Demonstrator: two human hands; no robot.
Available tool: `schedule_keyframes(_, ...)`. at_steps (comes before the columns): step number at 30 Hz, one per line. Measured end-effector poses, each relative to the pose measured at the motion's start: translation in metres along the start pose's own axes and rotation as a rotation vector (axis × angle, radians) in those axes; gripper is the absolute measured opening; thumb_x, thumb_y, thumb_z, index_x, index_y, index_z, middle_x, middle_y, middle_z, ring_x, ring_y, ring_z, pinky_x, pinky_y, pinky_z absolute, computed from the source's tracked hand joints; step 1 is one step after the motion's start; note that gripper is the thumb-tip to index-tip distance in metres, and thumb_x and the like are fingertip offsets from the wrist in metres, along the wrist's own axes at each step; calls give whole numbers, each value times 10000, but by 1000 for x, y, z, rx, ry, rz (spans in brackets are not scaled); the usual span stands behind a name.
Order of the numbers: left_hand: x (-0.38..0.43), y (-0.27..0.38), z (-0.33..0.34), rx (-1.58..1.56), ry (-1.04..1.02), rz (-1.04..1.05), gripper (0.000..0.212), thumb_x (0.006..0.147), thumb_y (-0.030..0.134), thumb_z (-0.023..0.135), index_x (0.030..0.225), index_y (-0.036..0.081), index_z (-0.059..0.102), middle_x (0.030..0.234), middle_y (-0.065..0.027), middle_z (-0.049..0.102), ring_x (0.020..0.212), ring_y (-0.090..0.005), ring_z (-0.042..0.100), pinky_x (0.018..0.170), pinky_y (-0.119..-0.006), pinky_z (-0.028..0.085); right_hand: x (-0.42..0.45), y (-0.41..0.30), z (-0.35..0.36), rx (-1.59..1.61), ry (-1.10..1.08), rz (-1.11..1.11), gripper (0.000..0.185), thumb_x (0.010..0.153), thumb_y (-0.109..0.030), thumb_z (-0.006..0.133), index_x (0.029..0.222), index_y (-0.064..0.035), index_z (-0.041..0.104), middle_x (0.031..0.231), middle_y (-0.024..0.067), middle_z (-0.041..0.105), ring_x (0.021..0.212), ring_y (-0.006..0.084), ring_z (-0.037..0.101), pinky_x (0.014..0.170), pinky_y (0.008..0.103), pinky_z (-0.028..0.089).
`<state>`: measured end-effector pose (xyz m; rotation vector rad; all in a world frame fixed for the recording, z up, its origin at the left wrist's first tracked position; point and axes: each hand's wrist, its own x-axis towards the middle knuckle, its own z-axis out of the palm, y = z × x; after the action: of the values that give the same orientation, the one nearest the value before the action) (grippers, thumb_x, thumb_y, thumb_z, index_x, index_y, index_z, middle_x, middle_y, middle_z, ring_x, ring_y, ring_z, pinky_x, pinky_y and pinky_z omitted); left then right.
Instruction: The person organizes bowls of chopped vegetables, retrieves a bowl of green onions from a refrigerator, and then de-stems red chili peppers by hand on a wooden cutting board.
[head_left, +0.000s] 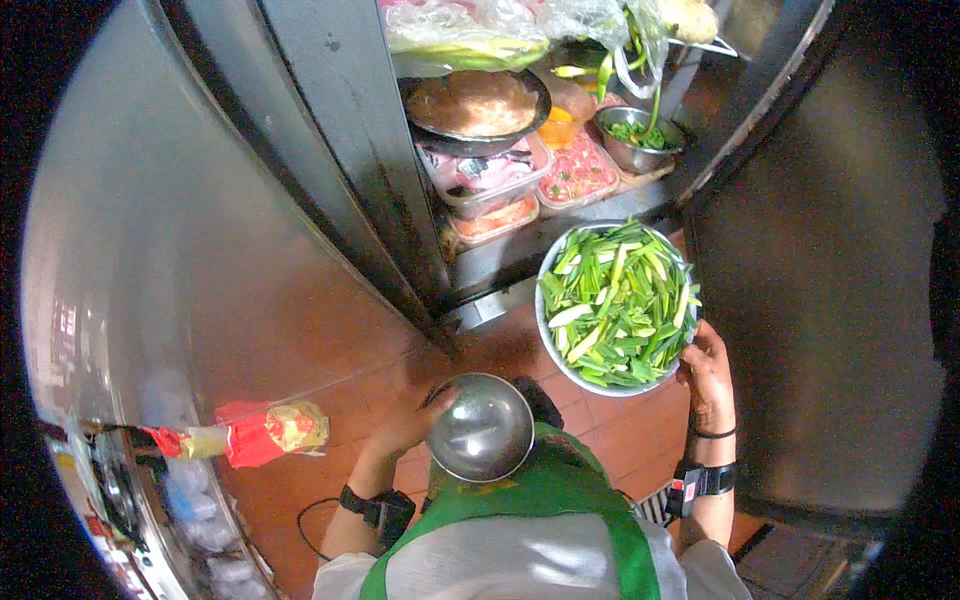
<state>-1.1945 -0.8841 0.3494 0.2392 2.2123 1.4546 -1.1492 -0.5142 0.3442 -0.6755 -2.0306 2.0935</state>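
My right hand (706, 369) grips the rim of a round metal bowl (550, 341) heaped with cut green leek or garlic leaves (619, 300). It hangs over the floor, just in front of an open refrigerator. Close to my body, my left hand (420, 420), partly blurred, has hold of a smaller shiny steel bowl (481, 427) by its left edge. No food shows on that bowl; whether I see its inside or its underside, I cannot tell.
On the refrigerator shelf stand a dark pan (480, 105), plastic tubs of raw meat (577, 176) and a steel bowl of chopped greens (641, 139). Bagged vegetables (495, 37) lie above. Steel doors flank me left (187, 225) and right (810, 337). A red packet (270, 433) appears at lower left.
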Motion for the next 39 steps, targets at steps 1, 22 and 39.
schedule_keyframes(1,7,0,-4,59,-57,-8,395,850,294,506,1119,5,502,1053,-99,567,948,-182,520,832,-310,404,-2,6,4,3,17,10,177,717,-33,485,888,-71,508,686,-11,514,465,61,433,363,182,319)
schedule_keyframes(22,237,83,-2,-192,-460,252,307,855,219,498,1051,-16,522,941,-63,569,818,-140,510,743,-291,427,-38,37,0,-45,283,299,308,749,-57,547,1050,-86,485,711,-35,482,523,44,404,432,183,321)
schedule_keyframes(39,302,135,65,179,-1156,470,401,876,349,422,930,-30,538,811,-185,586,711,-274,575,672,-373,463,-74,64,39,179,701,396,333,726,6,521,1049,-62,476,718,-17,480,524,54,387,434,200,304)
